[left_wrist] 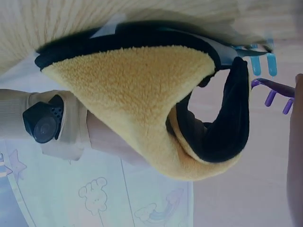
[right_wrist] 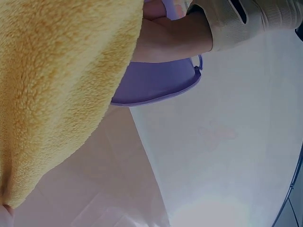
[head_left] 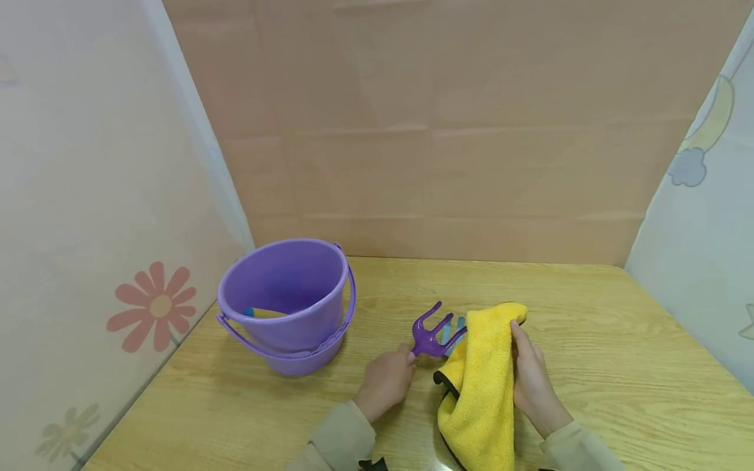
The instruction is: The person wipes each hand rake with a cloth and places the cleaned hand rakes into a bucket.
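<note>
In the head view my left hand grips a purple toy hand rake by its handle, the tines pointing away and to the right. My right hand holds a yellow fleecy towel with black edging, thumb on the near face and the other fingers hidden behind it. The towel hangs down in folds. Light-blue tines show between the rake and the towel, the rest of that tool being covered. The left wrist view shows the towel's curled black edge close to the blue and purple tines.
A purple bucket with its handle lowered stands on the wooden table, left of both hands. Inside it lies a yellow item with a blue end. Pale patterned walls flank the table, with a brown panel behind.
</note>
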Demonstrator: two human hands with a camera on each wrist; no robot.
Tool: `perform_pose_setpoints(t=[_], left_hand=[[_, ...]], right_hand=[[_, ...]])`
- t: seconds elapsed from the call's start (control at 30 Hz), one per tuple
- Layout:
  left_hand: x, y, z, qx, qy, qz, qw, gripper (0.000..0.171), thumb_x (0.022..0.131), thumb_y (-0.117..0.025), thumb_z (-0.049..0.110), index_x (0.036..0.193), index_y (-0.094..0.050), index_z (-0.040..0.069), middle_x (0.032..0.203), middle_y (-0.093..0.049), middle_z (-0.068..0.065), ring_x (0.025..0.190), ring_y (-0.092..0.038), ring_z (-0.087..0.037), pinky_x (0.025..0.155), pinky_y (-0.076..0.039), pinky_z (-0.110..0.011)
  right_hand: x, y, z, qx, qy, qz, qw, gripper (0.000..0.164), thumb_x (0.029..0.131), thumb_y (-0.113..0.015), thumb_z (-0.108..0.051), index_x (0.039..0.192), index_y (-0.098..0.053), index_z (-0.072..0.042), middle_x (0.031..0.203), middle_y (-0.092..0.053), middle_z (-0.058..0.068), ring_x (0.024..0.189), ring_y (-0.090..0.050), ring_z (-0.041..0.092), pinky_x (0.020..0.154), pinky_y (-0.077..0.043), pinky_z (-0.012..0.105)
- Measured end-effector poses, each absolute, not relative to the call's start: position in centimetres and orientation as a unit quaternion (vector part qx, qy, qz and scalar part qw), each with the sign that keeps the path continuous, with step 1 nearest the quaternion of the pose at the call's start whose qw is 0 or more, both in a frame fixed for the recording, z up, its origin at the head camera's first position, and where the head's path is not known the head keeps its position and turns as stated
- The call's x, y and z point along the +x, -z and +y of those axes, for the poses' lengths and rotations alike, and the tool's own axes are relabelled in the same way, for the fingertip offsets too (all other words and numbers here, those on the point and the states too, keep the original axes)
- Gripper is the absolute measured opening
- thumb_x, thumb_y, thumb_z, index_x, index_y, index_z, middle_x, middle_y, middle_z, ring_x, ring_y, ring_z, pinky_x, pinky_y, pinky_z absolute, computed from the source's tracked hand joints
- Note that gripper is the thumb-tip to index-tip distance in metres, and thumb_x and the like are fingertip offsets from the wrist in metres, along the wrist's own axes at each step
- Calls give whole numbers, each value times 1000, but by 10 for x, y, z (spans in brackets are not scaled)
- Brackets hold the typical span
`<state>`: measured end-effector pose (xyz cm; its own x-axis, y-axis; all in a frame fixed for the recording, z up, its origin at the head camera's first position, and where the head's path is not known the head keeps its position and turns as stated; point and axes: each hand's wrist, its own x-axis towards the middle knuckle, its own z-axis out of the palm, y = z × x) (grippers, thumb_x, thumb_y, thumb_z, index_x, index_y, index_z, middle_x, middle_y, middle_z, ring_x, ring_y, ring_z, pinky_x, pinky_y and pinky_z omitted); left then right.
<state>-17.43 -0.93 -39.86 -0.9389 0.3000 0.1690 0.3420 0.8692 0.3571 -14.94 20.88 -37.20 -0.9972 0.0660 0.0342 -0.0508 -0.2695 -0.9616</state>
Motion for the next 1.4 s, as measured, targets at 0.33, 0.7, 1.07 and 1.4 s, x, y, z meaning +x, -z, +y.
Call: perform_pose_setpoints(t=[0.33, 0.7, 1.07, 1.4], left_hand=[[-166, 385, -18, -206, 206, -956, 44, 24, 87, -60, 19, 67, -48, 15, 59, -42, 3, 51, -39, -10, 45, -34, -26], [-158, 375, -20, -204, 204, -955, 65, 26, 87, -60, 19, 67, -44, 15, 56, -40, 3, 48, -37, -10, 42, -32, -25], [-151, 365, -16, -225, 197, -952, 72, 27, 87, -61, 19, 66, -44, 14, 56, -38, 3, 49, -37, -8, 43, -32, -23], [-139, 352, -13, -274, 210, -936, 75, 22, 91, -55, 18, 71, -53, 13, 55, -36, 8, 46, -32, -2, 39, -29, -17]], right_hand=[[-146, 355, 213, 41, -873, -482, 64, 26, 98, -37, -34, 96, -53, -14, 89, -59, -6, 83, -60, 7, 73, -50, 22], [-147, 329, 193, 185, -827, -453, 278, 19, 99, -36, -10, 114, -46, -4, 104, -49, 4, 94, -53, 12, 80, -45, 21], [-151, 343, 177, 342, -651, -616, 282, 35, 94, -37, 9, 124, -49, -3, 103, -54, 0, 87, -55, 7, 72, -47, 15], [-157, 351, 164, 346, -355, -794, 352, 37, 90, -56, -33, 105, -63, 1, 117, -56, 13, 113, -41, 28, 96, -28, 35]])
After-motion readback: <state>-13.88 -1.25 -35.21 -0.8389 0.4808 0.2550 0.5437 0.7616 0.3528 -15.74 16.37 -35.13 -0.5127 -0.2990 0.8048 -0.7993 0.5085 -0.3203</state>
